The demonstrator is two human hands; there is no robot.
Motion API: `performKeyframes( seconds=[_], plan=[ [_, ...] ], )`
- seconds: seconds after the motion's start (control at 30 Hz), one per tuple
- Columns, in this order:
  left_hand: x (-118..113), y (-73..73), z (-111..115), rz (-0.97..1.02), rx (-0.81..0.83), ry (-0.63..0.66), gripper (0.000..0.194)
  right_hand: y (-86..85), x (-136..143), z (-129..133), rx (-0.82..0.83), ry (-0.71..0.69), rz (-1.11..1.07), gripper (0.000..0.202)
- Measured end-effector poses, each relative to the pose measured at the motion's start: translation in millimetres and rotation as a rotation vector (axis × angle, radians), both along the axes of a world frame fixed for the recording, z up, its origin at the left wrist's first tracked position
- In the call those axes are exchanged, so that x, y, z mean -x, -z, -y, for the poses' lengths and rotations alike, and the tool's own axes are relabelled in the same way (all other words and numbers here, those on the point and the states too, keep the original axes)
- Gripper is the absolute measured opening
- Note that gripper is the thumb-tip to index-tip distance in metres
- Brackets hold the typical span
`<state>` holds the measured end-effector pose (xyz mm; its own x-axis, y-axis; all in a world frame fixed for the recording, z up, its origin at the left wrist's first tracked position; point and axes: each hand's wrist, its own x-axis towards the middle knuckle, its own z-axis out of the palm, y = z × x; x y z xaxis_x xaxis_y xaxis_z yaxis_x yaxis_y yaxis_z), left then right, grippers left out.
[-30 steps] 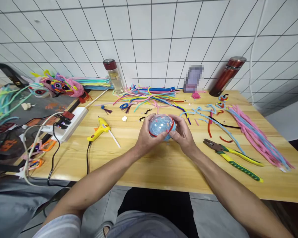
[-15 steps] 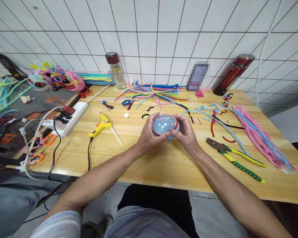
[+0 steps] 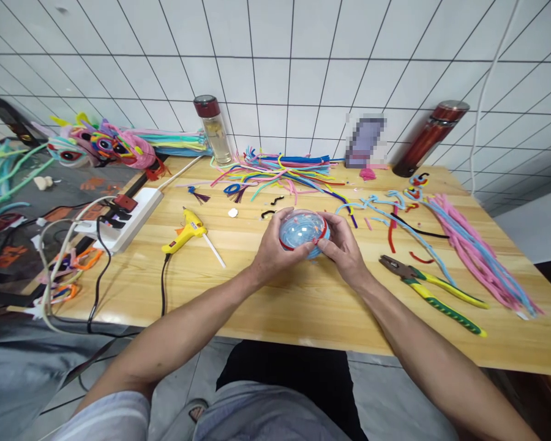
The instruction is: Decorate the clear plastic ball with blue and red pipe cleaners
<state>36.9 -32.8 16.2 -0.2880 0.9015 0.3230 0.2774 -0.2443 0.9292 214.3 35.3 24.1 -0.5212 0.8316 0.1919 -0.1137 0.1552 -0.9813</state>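
A clear plastic ball (image 3: 303, 228) with light blue lining and a red band around its middle is held just above the table's centre. My left hand (image 3: 276, 246) wraps its left side, thumb on the red band. On the right side my right hand (image 3: 342, 245) grips it, its thumb tip close to the left one. The fingers under and behind the ball are hidden. Left of my hands lies a yellow hot glue gun (image 3: 186, 231) with a white glue stick in it. Green-and-yellow pliers (image 3: 434, 291) rest to the right.
Pipe cleaners (image 3: 280, 171) lie scattered at the back, with a pink and blue bundle (image 3: 480, 254) at right. A glass bottle (image 3: 215, 135) and a red thermos (image 3: 431, 139) stand by the wall. A white power strip (image 3: 133, 220) and fuzzy craft heads (image 3: 105, 147) are at left.
The camera view has shifted very slightly. Both hands keep the same grip on the ball, which is tilted a little differently.
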Motion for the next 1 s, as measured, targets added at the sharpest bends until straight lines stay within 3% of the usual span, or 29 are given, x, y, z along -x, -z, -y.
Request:
performKeyframes(
  seconds=[0.27,1.0],
  plan=[
    [1.3,0.4,-0.3,-0.014,0.006,0.028,0.088,5.7,-1.8,-2.7,-0.039,-0.023,-0.019,0.068],
    [1.9,2.7,0.0,-0.027,0.011,0.031,0.089,-1.2,-4.1,-3.3,0.002,-0.047,0.032,0.074]
  ],
)
